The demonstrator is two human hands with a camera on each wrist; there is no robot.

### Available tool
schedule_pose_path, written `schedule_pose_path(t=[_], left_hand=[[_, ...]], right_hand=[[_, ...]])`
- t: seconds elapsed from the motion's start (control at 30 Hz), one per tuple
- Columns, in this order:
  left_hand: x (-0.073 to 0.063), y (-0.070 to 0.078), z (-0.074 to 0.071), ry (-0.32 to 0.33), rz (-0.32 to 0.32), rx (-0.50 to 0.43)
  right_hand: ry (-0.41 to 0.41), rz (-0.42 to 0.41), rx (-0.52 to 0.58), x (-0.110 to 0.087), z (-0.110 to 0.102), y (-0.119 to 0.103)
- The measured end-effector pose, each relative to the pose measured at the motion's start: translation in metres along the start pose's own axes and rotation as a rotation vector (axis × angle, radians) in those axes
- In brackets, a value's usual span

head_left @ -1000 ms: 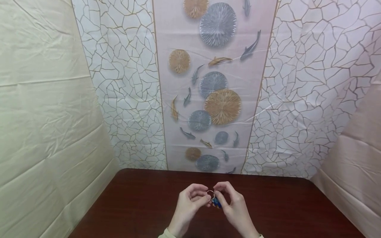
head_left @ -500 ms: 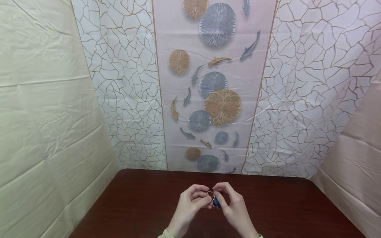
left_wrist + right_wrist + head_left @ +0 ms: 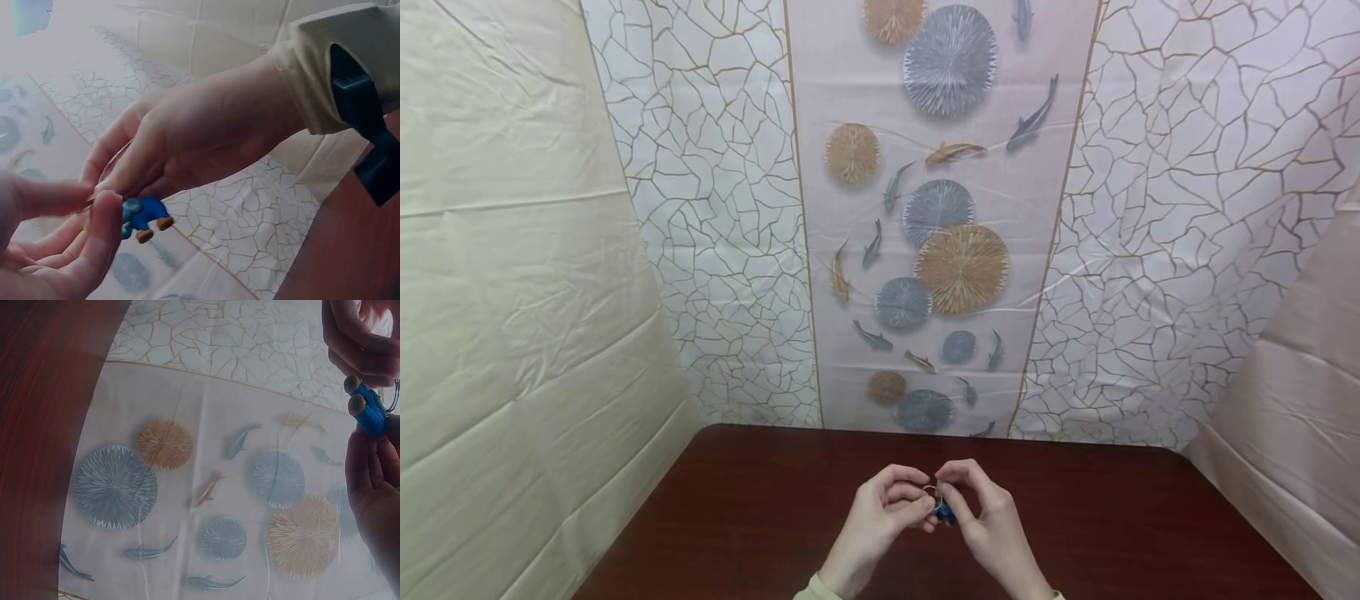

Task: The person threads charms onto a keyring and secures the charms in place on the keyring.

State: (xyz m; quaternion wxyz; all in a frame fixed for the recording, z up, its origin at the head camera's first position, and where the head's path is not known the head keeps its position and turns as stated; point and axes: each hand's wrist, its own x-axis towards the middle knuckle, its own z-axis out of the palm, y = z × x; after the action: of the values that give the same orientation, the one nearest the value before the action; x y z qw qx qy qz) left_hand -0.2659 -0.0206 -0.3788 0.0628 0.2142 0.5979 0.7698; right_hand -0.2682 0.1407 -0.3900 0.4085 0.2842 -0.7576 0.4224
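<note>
Ring (image 3: 396, 395) partly hidden; blue figure (image 3: 147, 213) partly covered

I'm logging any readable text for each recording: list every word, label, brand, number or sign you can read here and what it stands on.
None: no text can be read.
Blue figure: no lettering on its visible side; partly covered.
Ring: too small to tell.
Dark wrist strap: no legible mark.
Backdrop: fish, discs and crackle lines only.
Table: no lettering visible.
</note>
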Motion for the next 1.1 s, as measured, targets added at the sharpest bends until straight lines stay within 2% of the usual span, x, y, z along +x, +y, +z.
schedule_pose_path(t=[0.27, 0.53, 0.73, 0.9, 1.1], left_hand=[[-0.0002, -0.0007, -0.0006, 0.021, 0.001, 0.031], [-0.0003, -0.0008, 0.0008, 0.037, -0.008, 0.016], [0.001, -0.0016, -0.0017, 0.063, 0.003, 0.045], [0.0016, -0.0025, -0.0029, 0.072, 0.018, 0.104], [0.0017, -0.0036, -0.0029, 0.066, 0.012, 0.069]], right_hand=[[-0.012, 0.003, 0.014, -0.0007, -0.0012, -0.0002], [0.024, -0.012, 0.037, 0.0007, -0.0027, -0.0004], [-0.005, -0.011, 0.06, 0.0012, -0.0029, -0.0004], [-0.056, 0.045, 0.056, 0.0004, -0.0026, 0.0005], [-0.143, 0.14, 0.152, -0.0023, -0.0035, 0.0019]])
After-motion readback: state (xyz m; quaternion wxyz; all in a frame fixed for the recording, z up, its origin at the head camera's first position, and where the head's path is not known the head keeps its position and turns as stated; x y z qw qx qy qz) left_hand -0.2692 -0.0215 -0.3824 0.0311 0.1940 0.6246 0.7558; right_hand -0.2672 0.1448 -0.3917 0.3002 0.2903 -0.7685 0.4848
